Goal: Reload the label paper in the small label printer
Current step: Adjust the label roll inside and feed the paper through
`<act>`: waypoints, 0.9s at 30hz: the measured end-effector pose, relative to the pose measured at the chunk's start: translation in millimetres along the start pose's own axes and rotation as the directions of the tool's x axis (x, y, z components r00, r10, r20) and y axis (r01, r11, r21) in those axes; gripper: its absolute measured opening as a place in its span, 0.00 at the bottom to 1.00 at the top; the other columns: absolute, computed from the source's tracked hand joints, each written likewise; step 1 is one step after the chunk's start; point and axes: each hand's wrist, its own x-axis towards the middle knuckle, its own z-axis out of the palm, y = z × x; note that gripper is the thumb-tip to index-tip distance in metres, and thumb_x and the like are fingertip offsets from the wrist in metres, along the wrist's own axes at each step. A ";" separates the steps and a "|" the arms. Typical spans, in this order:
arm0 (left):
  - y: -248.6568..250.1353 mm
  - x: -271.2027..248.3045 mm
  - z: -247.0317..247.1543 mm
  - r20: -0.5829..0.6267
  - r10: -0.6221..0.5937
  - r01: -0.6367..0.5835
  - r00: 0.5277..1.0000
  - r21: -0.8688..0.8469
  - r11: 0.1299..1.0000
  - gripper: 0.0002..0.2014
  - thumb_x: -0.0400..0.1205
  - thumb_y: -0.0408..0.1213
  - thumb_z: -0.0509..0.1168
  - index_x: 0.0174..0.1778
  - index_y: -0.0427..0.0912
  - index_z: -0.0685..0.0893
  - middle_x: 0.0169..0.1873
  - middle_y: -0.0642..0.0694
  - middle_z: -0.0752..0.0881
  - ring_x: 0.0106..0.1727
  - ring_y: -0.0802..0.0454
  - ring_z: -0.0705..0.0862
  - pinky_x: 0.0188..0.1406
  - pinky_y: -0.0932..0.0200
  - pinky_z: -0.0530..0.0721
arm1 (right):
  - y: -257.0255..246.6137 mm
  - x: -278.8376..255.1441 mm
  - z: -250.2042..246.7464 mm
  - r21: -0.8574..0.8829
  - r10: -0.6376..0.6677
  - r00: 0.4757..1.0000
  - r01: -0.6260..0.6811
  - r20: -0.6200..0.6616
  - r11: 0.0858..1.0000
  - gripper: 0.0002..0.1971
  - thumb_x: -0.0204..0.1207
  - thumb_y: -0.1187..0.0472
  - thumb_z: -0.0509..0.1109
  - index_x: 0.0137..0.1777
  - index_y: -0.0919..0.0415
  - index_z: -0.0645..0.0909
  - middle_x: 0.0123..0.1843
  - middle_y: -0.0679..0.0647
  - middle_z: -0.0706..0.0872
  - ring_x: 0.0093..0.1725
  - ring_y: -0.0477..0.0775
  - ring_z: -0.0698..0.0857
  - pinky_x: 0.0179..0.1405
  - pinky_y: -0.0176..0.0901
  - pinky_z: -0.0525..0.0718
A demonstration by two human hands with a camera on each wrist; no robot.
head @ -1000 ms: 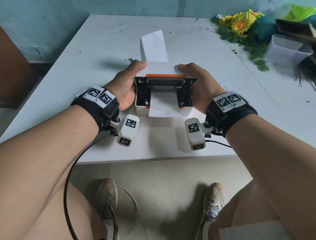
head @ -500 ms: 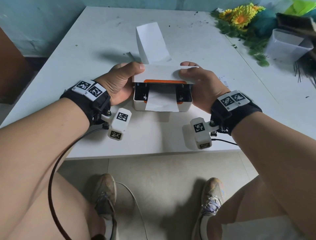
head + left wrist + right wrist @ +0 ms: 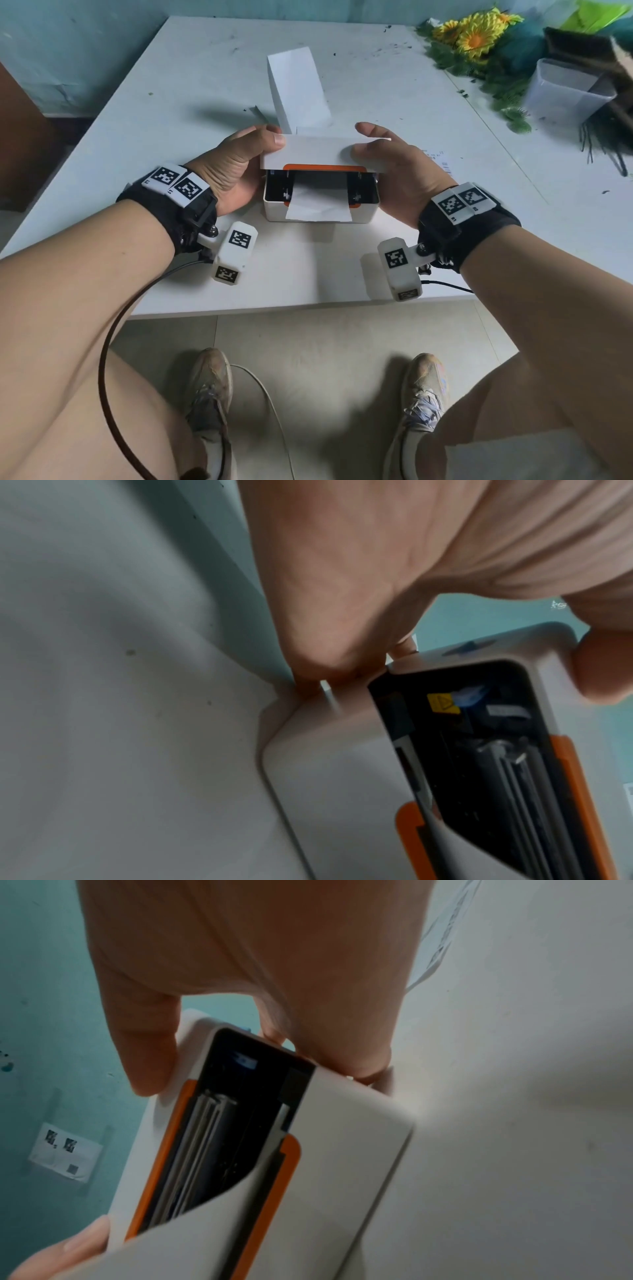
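A small white label printer (image 3: 364, 212) with orange trim sits near the table's front edge. Its white lid (image 3: 318, 154) is tilted partway down over the dark, open bay. White label paper (image 3: 318, 207) runs through the bay and hangs over the front wall. The paper stack (image 3: 296, 89) stands behind the printer. My left hand (image 3: 236, 168) grips the lid's left end, thumb on top. My right hand (image 3: 400, 174) grips the right end the same way. The left wrist view shows the printer body (image 3: 329, 764) and the gap under the lid (image 3: 534, 647). The right wrist view shows paper (image 3: 192, 1245) crossing the bay.
Artificial sunflowers (image 3: 476, 37) and a clear plastic tub (image 3: 565, 89) crowd the table's far right. A small printed slip (image 3: 442, 161) lies just right of my right hand. The table edge (image 3: 274, 308) is close below the printer. A cable hangs from my left wrist.
The lid has swung down from standing upright to tilted low over the bay, with both hands on its ends. The paper strip still hangs over the front.
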 end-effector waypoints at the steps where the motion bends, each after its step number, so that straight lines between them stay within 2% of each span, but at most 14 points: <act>1: -0.5 -0.2 -0.1 -0.004 -0.003 0.003 1.000 0.005 1.000 0.16 0.64 0.39 0.76 0.46 0.48 0.84 0.39 0.48 0.87 0.41 0.50 0.88 0.46 0.58 0.86 | -0.8 -1.1 0.0 -0.005 0.003 1.000 -0.003 0.001 1.000 0.24 0.71 0.65 0.75 0.68 0.51 0.80 0.41 0.49 0.92 0.42 0.51 0.91 0.48 0.45 0.88; 3: -1.1 -0.8 -0.5 -0.009 -0.009 0.009 1.000 0.013 1.000 0.17 0.64 0.39 0.76 0.48 0.48 0.83 0.40 0.48 0.86 0.41 0.50 0.87 0.44 0.58 0.86 | -1.7 -3.4 0.6 -0.011 0.008 1.000 -0.008 0.002 1.000 0.26 0.70 0.65 0.75 0.69 0.51 0.81 0.42 0.49 0.92 0.44 0.51 0.91 0.47 0.44 0.89; 6: 0.3 -3.2 -0.4 -0.009 -0.020 0.020 1.000 -0.002 1.000 0.19 0.62 0.37 0.76 0.49 0.47 0.83 0.43 0.46 0.86 0.40 0.50 0.88 0.40 0.60 0.87 | -0.9 -6.6 3.9 -0.018 0.018 1.000 -0.018 -0.023 1.000 0.29 0.70 0.66 0.75 0.72 0.51 0.81 0.48 0.53 0.90 0.50 0.56 0.89 0.49 0.46 0.89; 8: 1.6 -5.1 0.5 -0.001 -0.026 0.026 1.000 -0.012 1.000 0.22 0.61 0.36 0.76 0.51 0.47 0.82 0.45 0.45 0.86 0.41 0.49 0.89 0.39 0.61 0.88 | 0.7 -8.9 7.1 -0.021 0.018 0.999 -0.019 -0.046 1.000 0.31 0.71 0.67 0.74 0.76 0.51 0.80 0.57 0.56 0.89 0.56 0.60 0.89 0.57 0.52 0.90; 10: 2.5 -7.1 1.4 0.005 -0.031 0.031 0.999 -0.007 0.999 0.23 0.60 0.35 0.76 0.52 0.47 0.81 0.47 0.45 0.87 0.43 0.49 0.90 0.39 0.61 0.89 | 3.1 -10.4 9.1 -0.023 0.008 0.998 -0.009 -0.066 1.000 0.33 0.72 0.67 0.74 0.79 0.50 0.80 0.64 0.57 0.88 0.63 0.63 0.90 0.69 0.59 0.89; 13: 2.5 -10.0 3.1 0.016 -0.042 0.042 0.999 -0.005 0.999 0.25 0.59 0.33 0.75 0.53 0.47 0.81 0.49 0.44 0.88 0.47 0.48 0.91 0.44 0.59 0.90 | 7.0 -11.0 10.8 -0.041 -0.011 0.997 0.008 -0.081 0.999 0.32 0.74 0.67 0.74 0.79 0.49 0.80 0.62 0.56 0.89 0.65 0.65 0.91 0.80 0.67 0.83; 15: 2.3 -11.6 4.2 0.017 -0.044 0.044 0.999 -0.004 0.999 0.25 0.60 0.30 0.73 0.54 0.47 0.80 0.49 0.43 0.89 0.48 0.47 0.91 0.45 0.58 0.91 | 8.3 -11.5 11.5 -0.046 -0.012 0.997 0.008 -0.082 0.999 0.32 0.75 0.66 0.74 0.80 0.49 0.80 0.60 0.54 0.89 0.62 0.61 0.91 0.79 0.66 0.84; 16: 2.5 -12.5 5.4 0.015 -0.050 0.050 0.999 0.004 0.999 0.24 0.61 0.28 0.72 0.54 0.47 0.80 0.49 0.43 0.89 0.48 0.47 0.91 0.45 0.58 0.91 | 8.2 -11.8 11.8 -0.052 -0.010 0.997 0.006 -0.082 0.999 0.33 0.74 0.65 0.74 0.80 0.48 0.80 0.59 0.53 0.90 0.60 0.59 0.92 0.75 0.62 0.87; 19: 2.7 -14.8 8.8 0.013 -0.065 0.064 0.998 0.050 0.997 0.24 0.64 0.27 0.69 0.55 0.48 0.80 0.50 0.44 0.90 0.49 0.47 0.91 0.47 0.57 0.91 | 7.2 -11.5 11.2 -0.047 -0.004 0.996 0.000 -0.087 0.999 0.32 0.75 0.64 0.76 0.80 0.47 0.80 0.52 0.49 0.93 0.50 0.52 0.94 0.55 0.50 0.92; 21: 3.0 -16.9 10.9 -0.002 -0.069 0.069 0.998 0.063 0.996 0.21 0.68 0.27 0.66 0.55 0.49 0.80 0.53 0.44 0.90 0.51 0.47 0.91 0.48 0.57 0.90 | 7.9 -11.4 10.0 -0.047 -0.004 0.995 -0.001 -0.101 0.999 0.29 0.81 0.66 0.75 0.81 0.48 0.79 0.49 0.48 0.95 0.47 0.50 0.95 0.49 0.45 0.91; 23: 3.7 -19.3 12.9 -0.017 -0.072 0.074 0.997 0.085 0.994 0.21 0.69 0.27 0.64 0.57 0.48 0.80 0.56 0.43 0.89 0.54 0.46 0.90 0.50 0.56 0.89 | 8.3 -12.0 9.5 -0.057 -0.005 0.994 -0.001 -0.111 0.998 0.28 0.83 0.68 0.75 0.81 0.48 0.79 0.49 0.48 0.97 0.48 0.51 0.96 0.51 0.46 0.92; 24: 3.9 -20.0 14.4 -0.030 -0.078 0.081 0.996 0.099 0.992 0.22 0.69 0.27 0.64 0.58 0.48 0.81 0.58 0.42 0.88 0.56 0.45 0.89 0.52 0.54 0.88 | 8.6 -12.6 9.2 -0.065 -0.006 0.993 -0.001 -0.115 0.998 0.29 0.82 0.69 0.75 0.82 0.49 0.79 0.51 0.50 0.97 0.50 0.52 0.96 0.54 0.47 0.93; 27: 8.6 -24.0 22.7 -0.088 -0.077 0.095 0.993 0.217 0.971 0.27 0.63 0.31 0.72 0.61 0.46 0.83 0.61 0.37 0.88 0.63 0.40 0.87 0.64 0.48 0.84 | 9.2 -14.4 7.5 -0.063 -0.010 0.993 0.002 -0.121 0.998 0.32 0.81 0.72 0.79 0.83 0.53 0.79 0.66 0.59 0.94 0.63 0.61 0.96 0.71 0.54 0.91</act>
